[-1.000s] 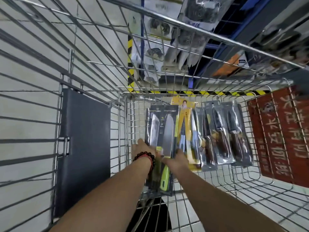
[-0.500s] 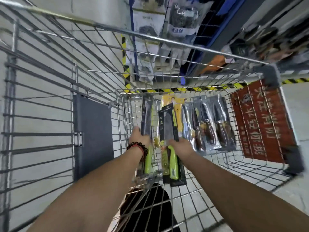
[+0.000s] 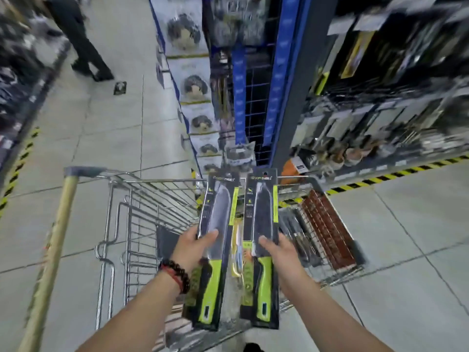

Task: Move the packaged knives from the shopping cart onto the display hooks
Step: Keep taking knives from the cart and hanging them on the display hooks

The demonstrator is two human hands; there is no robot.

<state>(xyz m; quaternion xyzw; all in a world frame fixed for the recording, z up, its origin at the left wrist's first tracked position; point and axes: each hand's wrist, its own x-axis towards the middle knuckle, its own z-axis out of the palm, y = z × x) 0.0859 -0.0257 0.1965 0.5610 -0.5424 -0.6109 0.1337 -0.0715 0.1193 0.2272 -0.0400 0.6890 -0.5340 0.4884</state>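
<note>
Packaged knives, two flat black cards each showing a steel blade with a lime-green handle, are held upright above the wire shopping cart (image 3: pixel 152 209). Left hand (image 3: pixel 195 247) grips the left pack (image 3: pixel 215 250) mid-length; right hand (image 3: pixel 276 252) grips the right pack (image 3: pixel 262 250) likewise. Each card looks stiff, light and slick-faced, likely safest pinched by its edges, hang hole at the far top. Blurred display racks (image 3: pixel 368 118) stand far right.

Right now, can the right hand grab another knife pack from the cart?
Probably not: the right hand already grips a green-handled knife pack, and the left hand holds its own. The cart itself looks unobstructed.
</note>
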